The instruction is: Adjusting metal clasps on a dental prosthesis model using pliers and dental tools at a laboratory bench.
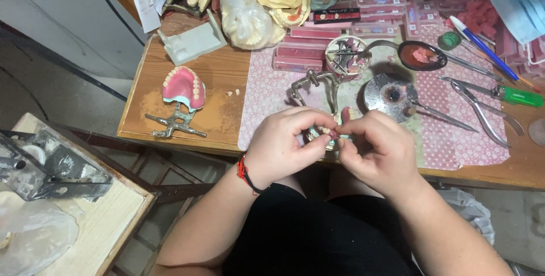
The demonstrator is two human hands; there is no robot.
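Nearest, the left hand (284,145) and right hand (377,148) meet at the front edge of the tabletop (218,71), fingertips pinched together on one small denture piece (331,132) with pale teeth and pink gum, held over a metal hinged frame (315,86). Open floor lies left of the edge. Beyond, left, a second pink denture model (184,87) stands on its own metal frame, clear wood around it. Right, two pliers-like tools (482,108), one green-handled tool (519,96) and one spoon (420,55) lie well apart on a dotted mat (267,91).
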